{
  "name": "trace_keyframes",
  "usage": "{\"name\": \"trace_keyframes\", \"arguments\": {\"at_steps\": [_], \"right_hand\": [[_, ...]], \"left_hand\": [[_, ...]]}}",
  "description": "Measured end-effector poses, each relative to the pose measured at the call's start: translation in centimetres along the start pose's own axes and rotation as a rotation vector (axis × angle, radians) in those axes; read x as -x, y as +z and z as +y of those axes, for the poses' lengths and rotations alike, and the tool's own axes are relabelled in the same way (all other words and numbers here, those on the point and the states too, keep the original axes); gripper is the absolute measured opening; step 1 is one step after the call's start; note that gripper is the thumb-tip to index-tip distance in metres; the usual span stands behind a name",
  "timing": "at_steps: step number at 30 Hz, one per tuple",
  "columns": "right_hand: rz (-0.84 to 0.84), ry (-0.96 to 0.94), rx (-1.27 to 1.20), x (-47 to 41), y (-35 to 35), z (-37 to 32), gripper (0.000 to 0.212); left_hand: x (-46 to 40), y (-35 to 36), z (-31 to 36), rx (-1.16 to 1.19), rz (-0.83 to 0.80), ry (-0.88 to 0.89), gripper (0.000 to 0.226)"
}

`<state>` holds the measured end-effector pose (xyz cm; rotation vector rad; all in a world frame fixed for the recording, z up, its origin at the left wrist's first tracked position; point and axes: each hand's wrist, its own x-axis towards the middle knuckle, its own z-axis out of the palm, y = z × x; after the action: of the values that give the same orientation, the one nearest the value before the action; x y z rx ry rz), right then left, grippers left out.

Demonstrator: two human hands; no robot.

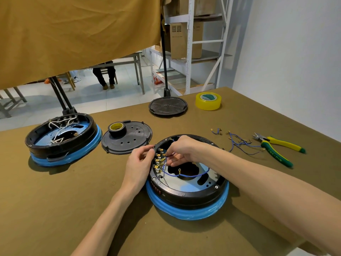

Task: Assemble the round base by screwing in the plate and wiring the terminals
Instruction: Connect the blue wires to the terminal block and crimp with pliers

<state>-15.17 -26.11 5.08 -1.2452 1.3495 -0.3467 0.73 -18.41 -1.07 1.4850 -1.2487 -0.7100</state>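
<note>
- Olive cloth covers the table (73, 200), with a mustard curtain (73, 34) hung behind it and white shelving (190, 43) with cartons beyond.
- Nearest the person sits the round base (186, 196), black with a blue band at its foot, open side up, close to the table's middle.
- Inside it lies a metal plate (190, 185) with dark cut-outs; screw heads show round its edge.
- A second base (62, 141) stands at far left, open, with white wires inside.
- Between the two bases lies a black lid (129, 143) with holes, and a black tape roll (117, 128) stands on it.
- Another black lid (168, 106) lies at the far edge, with a yellow tape roll (208, 101) just beside it.
- The left hand (140, 163) rests on the base's left rim, fingers curled; thumb and forefinger seem to pinch at the rim, though what they hold I cannot tell.
- The right hand (182, 150) reaches into the base and pinches a blue wire (186, 175) at the terminals (159, 160), a row of brass tabs on the inner left wall.
- That wire loops over the plate, one ring lug lying free.
- Pliers (276, 146) with yellow-green handles lie at right.
- Spare wires (238, 142), blue with brass lugs, lie between the pliers and the base.
</note>
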Motion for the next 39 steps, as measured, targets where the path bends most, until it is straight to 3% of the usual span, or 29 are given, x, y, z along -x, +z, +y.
{"name": "trace_keyframes", "arguments": {"at_steps": [3, 10, 18, 39], "right_hand": [[0.006, -0.004, 0.009, -0.1, 0.0, 0.2, 0.015], [-0.062, 0.016, -0.096, 0.0, -0.4, 0.2, 0.018], [-0.053, 0.024, -0.060, -0.2, -0.5, 0.3, 0.014], [-0.038, -0.002, -0.047, -0.1, -0.5, 0.5, 0.013]], "left_hand": [[-0.3, -0.5, 0.4, -0.070, 0.018, -0.028, 0.019], [0.2, -0.4, 1.3, -0.176, 0.122, 0.042, 0.028], [0.1, -0.8, 1.5, -0.166, 0.027, 0.031, 0.031], [0.2, -0.9, 2.0, -0.186, 0.050, 0.094, 0.026]]}}
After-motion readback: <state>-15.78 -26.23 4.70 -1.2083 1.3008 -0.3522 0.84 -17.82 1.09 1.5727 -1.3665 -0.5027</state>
